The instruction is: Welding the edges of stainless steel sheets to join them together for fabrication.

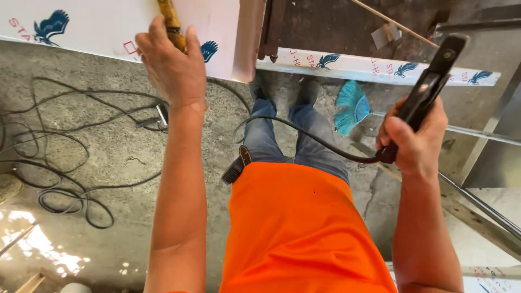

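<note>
My left hand (171, 62) is closed around a yellowish-brown handle (170, 21) that runs up out of view, held over a white film-covered sheet (103, 27) with blue bird marks. My right hand (415, 141) grips a black handled tool (431, 81) that angles up to the right. A black cable (304, 133) leaves the bottom of that tool and curves left across my jeans. I stand on a concrete floor, my orange shirt (298, 228) filling the lower middle.
Loose black cables (59, 163) lie coiled on the concrete at left. A long white film-covered strip (380, 68) crosses behind my feet, with a teal broom head (351, 106) below it. Metal bars and frames (483, 206) stand at right.
</note>
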